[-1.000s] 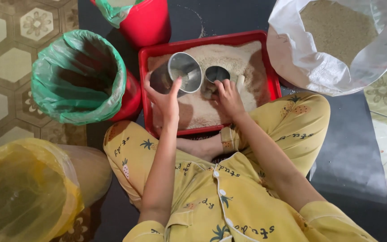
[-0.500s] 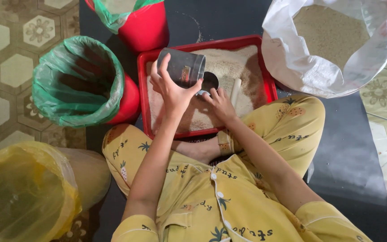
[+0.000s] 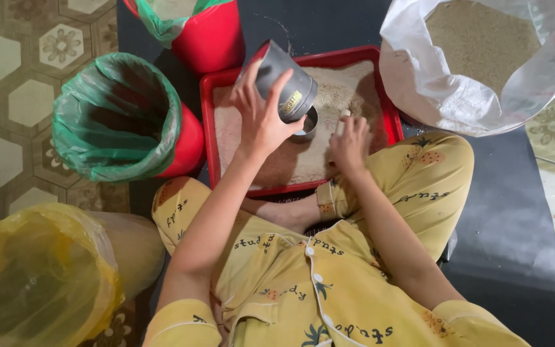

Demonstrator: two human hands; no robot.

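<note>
Left hand (image 3: 261, 115) grips tilted grey tin (image 3: 285, 80) above red tray (image 3: 208, 128) — right hand (image 3: 349, 142), fingers loosely curled, rests on grain in tray.

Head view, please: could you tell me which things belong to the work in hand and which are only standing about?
In use:
- left hand tilting a grey metal can
- small metal cup under the can
- right hand on the grain
- red tray of grain

Standing about:
- green-lined red bucket
- second red bucket
- yellow-lined bin
- white sack of grain
</note>
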